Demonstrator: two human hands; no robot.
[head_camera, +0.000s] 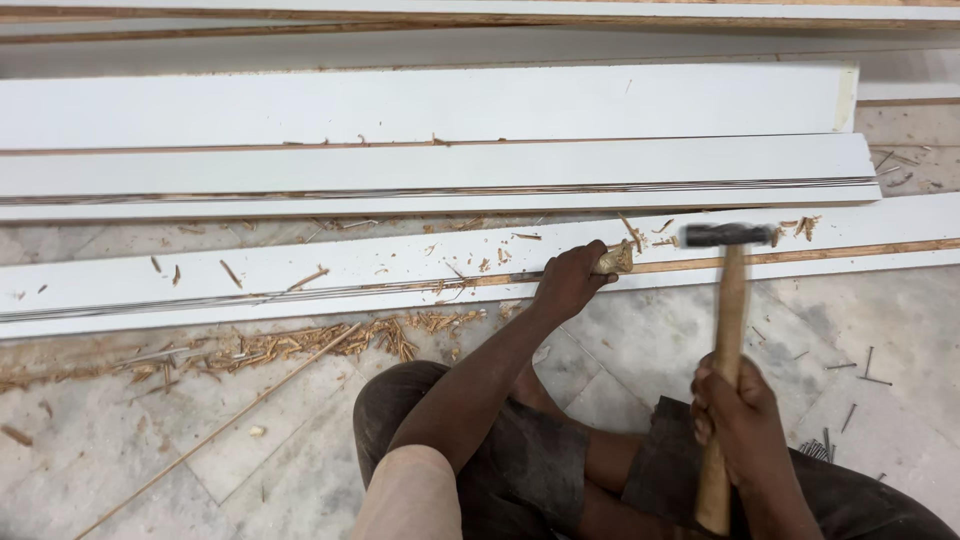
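Pale marble floor tiles (150, 440) fill the lower frame, littered with wood shavings (300, 345) at left and loose nails (860, 375) at right. White boards (400, 105) lie stacked across the top.

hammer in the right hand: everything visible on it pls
The hammer has a dark metal head, motion-blurred, on a long pale wooden handle. It stands nearly upright, head up, over the white board and its exposed wood groove. The right hand grips the handle low down; the butt sticks out below. Nothing else touches it.
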